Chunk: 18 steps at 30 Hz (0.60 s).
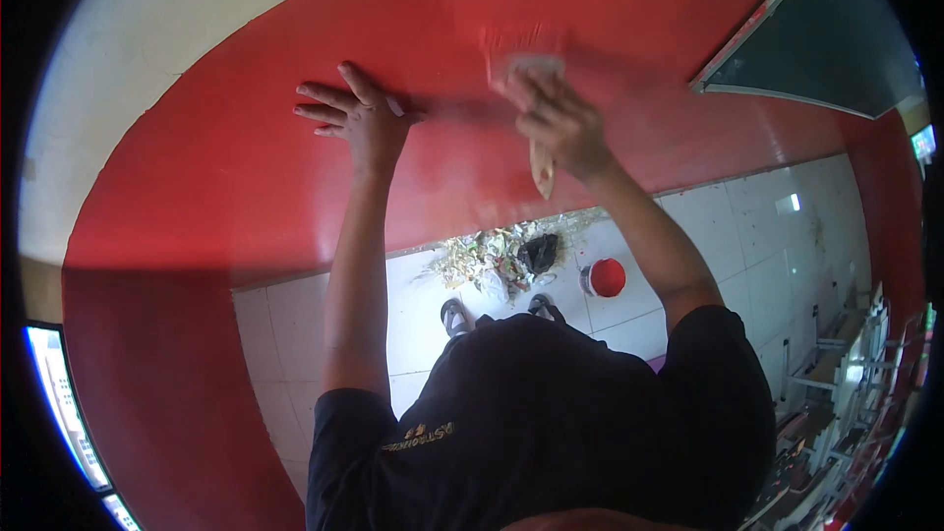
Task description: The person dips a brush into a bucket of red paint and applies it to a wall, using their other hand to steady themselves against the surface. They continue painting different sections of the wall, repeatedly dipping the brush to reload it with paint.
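My right hand (559, 123) is wrapped round a wide paintbrush (543, 169), its pale wooden handle pointing down below my fingers. Red bristles at the top of the brush press against the red wall (442, 29); brush and hand are smeared by motion. To the left, my left hand (366, 123) rests against the same wall, fingers spread. Something small and whitish shows by its thumb side, too small to name. Down on the floor, right of my feet, stands a bucket of red paint (609, 277).
A heap of litter (487, 261) with a black plastic bag (538, 253) lies at the wall's foot, just ahead of my shoes (453, 316). A dark framed board (816, 39) hangs at upper right. Stacked furniture (836, 383) stands on the white tiled floor (708, 226) at right.
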Available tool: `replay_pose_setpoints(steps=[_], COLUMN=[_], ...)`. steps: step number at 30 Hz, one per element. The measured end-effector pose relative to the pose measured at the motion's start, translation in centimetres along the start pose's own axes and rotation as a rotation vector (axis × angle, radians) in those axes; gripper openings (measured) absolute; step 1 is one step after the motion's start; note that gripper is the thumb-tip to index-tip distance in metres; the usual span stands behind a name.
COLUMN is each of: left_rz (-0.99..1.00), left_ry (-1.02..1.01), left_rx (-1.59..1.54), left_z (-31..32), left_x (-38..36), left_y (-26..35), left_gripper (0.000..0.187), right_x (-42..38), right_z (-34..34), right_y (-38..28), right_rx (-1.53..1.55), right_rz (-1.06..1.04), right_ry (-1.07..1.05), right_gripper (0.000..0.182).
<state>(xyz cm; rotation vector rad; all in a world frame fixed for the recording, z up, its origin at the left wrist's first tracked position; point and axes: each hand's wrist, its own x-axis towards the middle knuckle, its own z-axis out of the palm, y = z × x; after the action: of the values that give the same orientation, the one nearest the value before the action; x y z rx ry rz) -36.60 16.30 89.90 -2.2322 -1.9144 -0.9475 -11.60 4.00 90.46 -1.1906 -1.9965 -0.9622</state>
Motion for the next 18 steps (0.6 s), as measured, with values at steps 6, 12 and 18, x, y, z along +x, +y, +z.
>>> replay_pose_setpoints(steps=[6,12,18], left_rz=[0.015,0.031,0.018], left_ry=[-0.035,0.000,0.000], left_rx=[0.014,0.018,0.044], left_z=[-0.2,-0.4,-0.2], left_x=[-0.1,-0.1,0.1], left_y=[0.0,0.0,0.1], left_gripper=[0.136,0.137,0.137], right_x=[-8.7,5.2,0.4], right_z=[4.0,-5.5,-2.3], right_y=[-4.1,1.2,2.7], right_rx=[0.431,0.251,0.140], right_rz=[0.067,0.021,0.074], right_ry=[-0.577,0.250,0.044], right_gripper=[0.021,0.021,0.014])
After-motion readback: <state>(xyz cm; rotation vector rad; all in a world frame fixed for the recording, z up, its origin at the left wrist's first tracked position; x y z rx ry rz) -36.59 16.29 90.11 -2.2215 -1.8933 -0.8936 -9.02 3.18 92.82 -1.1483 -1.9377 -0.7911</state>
